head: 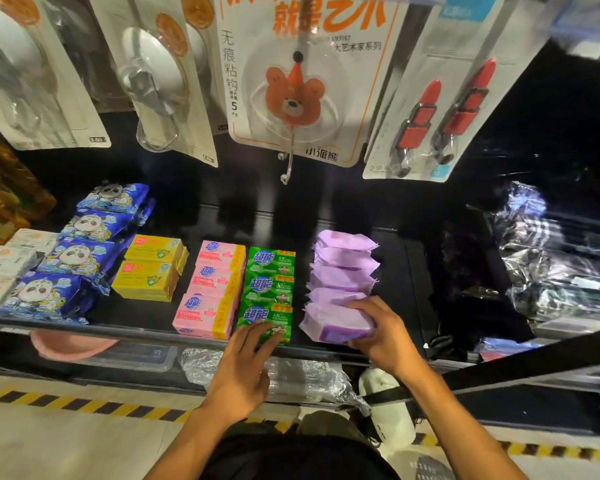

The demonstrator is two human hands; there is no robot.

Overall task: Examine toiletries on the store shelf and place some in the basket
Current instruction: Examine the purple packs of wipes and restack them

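A dark store shelf (146,327) carries rows of soap. My right hand (385,332) grips the front purple soap packet (333,323) of a purple row (343,265), thumb on top and fingers under its right end. My left hand (245,372) reaches to the front green soap box (265,320), its straight fingers touching the box's front face. Behind it stand two more green boxes (269,268). Pink soap boxes (208,289) line up to the left. No basket is in view.
Yellow soap boxes (149,268), blue panda packs (73,258) and white boxes (4,265) fill the shelf's left. Hook cards, one with a bear (293,98), hang above. Dark wrapped goods (551,258) lie right. A black strap (499,372) crosses the lower right above a striped floor line (84,407).
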